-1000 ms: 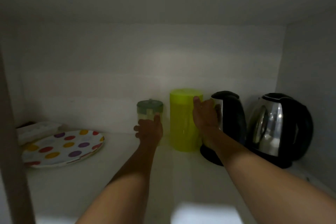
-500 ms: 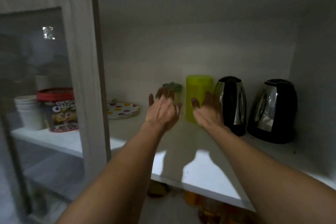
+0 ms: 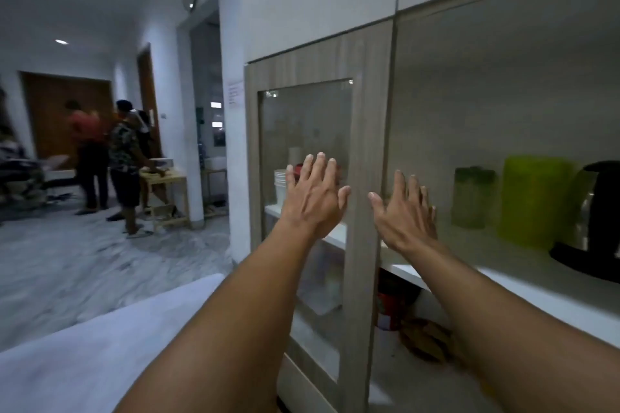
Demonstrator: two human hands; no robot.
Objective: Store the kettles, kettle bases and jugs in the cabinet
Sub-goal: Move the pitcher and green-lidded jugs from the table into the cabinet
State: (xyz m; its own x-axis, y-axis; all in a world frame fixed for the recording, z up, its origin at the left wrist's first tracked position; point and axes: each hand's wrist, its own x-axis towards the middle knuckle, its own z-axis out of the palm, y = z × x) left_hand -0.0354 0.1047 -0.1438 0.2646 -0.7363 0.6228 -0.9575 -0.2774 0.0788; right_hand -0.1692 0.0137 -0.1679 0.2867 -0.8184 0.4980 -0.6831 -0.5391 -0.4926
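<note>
On the white cabinet shelf [image 3: 536, 288] at the right stand a small clear jug with a green lid [image 3: 473, 196], a tall lime-green jug [image 3: 533, 199] and a black and steel kettle [image 3: 593, 218], cut off by the frame's right edge. My left hand [image 3: 315, 194] is raised with fingers spread, empty, in front of the glass cabinet door [image 3: 305, 151]. My right hand [image 3: 404, 211] is also open and empty, in front of the shelf, well left of the jugs. Both hands are outside the cabinet.
Behind the glass door sit stacked white cups [image 3: 281, 184] and a red-lidded tub. Lower shelves hold dim items. At the left, a corridor has people [image 3: 124, 161] standing by a small wooden table [image 3: 166, 188]. A white surface [image 3: 110, 339] lies below my left arm.
Both hands have let go of the jugs and pulled back out of the cabinet. My view has swung left and backed away, showing the door and the corridor.
</note>
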